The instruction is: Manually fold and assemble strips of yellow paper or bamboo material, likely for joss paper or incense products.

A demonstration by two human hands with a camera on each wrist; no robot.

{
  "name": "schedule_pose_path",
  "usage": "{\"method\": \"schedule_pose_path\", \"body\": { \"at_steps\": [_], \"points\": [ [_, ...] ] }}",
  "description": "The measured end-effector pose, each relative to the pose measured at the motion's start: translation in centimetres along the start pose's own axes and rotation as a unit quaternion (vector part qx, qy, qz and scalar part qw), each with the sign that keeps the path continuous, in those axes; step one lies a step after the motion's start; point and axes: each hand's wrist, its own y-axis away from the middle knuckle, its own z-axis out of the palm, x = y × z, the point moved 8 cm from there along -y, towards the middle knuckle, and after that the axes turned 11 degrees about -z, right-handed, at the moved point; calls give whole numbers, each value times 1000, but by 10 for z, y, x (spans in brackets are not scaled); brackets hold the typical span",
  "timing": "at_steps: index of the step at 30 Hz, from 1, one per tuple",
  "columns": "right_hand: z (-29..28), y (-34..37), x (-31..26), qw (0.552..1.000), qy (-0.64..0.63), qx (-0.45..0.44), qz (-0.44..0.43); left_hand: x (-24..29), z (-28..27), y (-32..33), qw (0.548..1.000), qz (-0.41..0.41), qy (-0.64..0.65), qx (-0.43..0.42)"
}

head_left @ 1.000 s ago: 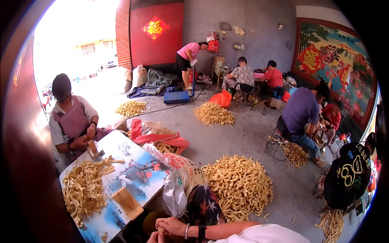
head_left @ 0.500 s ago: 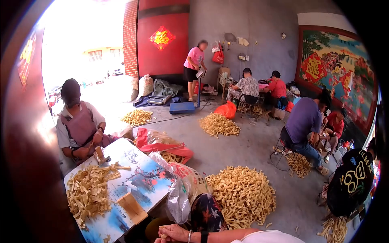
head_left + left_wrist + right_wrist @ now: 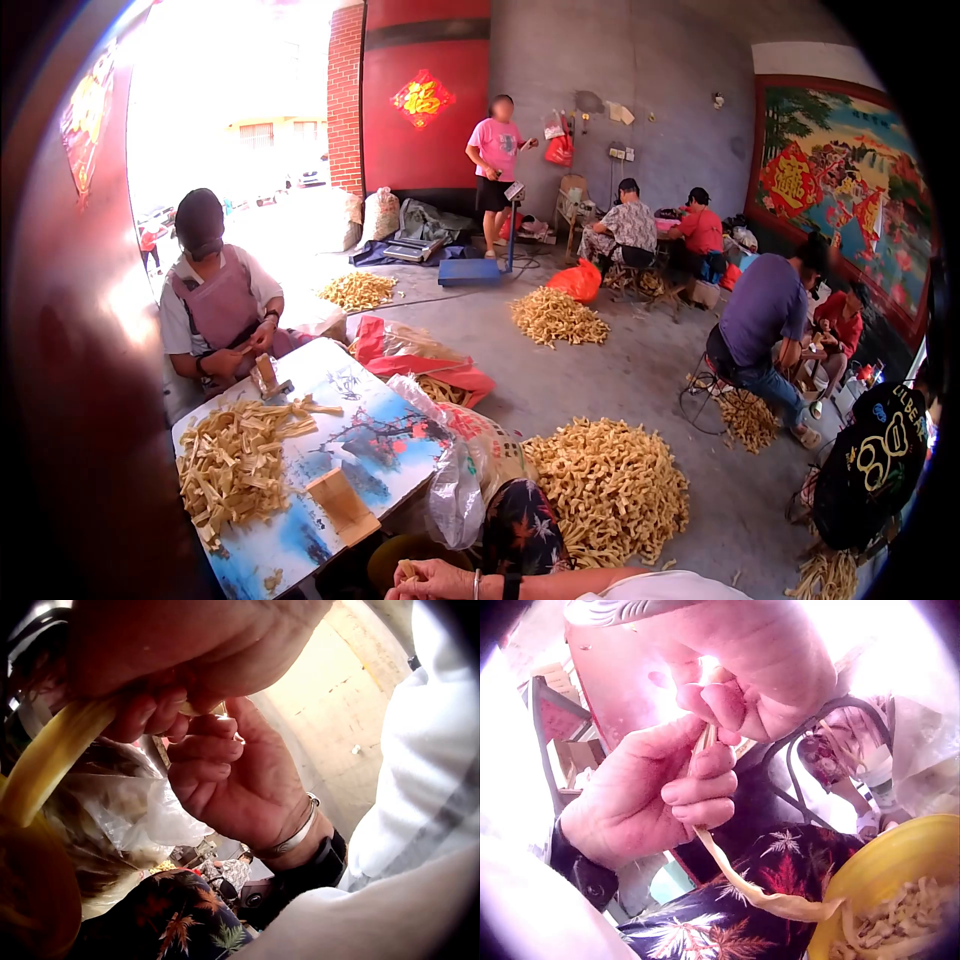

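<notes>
My left hand [image 3: 641, 787] curls its fingers round a long, pale yellow strip [image 3: 757, 896]. In the right wrist view the strip runs down from that hand and its far end reaches a yellow bowl [image 3: 862, 859] of small pale pieces. My right hand [image 3: 240, 776], with a silver bangle and a black band, pinches the strip's upper end close against the left fingertips. The head view shows the right hand [image 3: 440, 580] low at the frame's bottom, a pale bit between its fingertips; the left is mostly hidden there.
On the painted table [image 3: 365, 410] lie a heap of strips [image 3: 240, 465] and a wooden block [image 3: 342, 507]. A plastic sack [image 3: 480, 450] and a large pile of knotted pieces [image 3: 610, 490] stand beside my knee. Several people sit working around the room; a blue platform scale [image 3: 468, 271] stands further back.
The head view has swung left and up, so the scene sits further right and lower. The person in pink at the scale has straightened from bending. My hands stay close together.
</notes>
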Motion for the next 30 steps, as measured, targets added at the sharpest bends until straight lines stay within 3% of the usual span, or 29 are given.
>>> {"method": "schedule_pose_path", "body": {
  "at_steps": [4, 16, 19, 22, 30],
  "points": [
    [1, -2, 0, 999, 30, 5, -13, 10, -3, 3, 999, 43, -14, 0],
    [4, -5, -8, 986, 158, -21, -48, -19, -8, -1, 998, -25, 50, -13],
    [0, -4, 4, 989, 136, -7, -59, -10, -6, 0, 1000, 0, 7, -9],
    [-2, 1, 3, 989, 145, -15, -9, -9, -3, -3, 1000, 1, -26, -9],
    [-21, -5, 9, 992, 128, 13, 6, -30, 8, -28, 997, -41, -4, -71]
  ]
}}
